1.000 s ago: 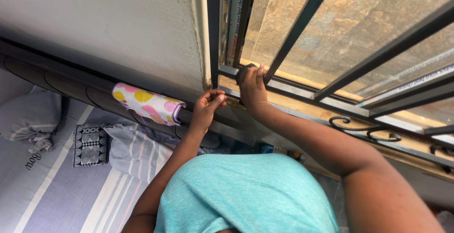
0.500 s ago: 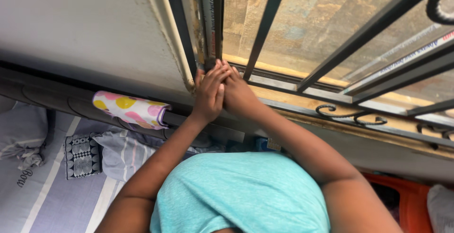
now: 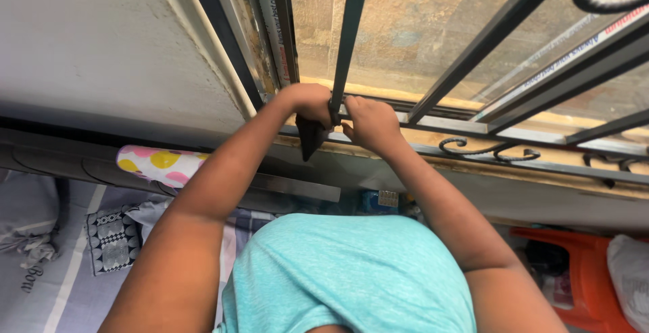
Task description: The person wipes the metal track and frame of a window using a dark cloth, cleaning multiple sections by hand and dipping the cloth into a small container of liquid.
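Two hands meet at one window bar [image 3: 341,69]: left hand [image 3: 309,102] clamped on one dark cloth [image 3: 309,137], right hand [image 3: 370,122] curled beside it.

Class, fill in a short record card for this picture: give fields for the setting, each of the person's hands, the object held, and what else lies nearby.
Setting: barred window above a bed
Left hand: closed around a dark cloth at a vertical bar
Right hand: on the lower window frame, beside the bar
Cloth: hangs down below the left hand
Nearby: spotted roll on the headboard; orange plastic stool at right
Clothing: teal shirt
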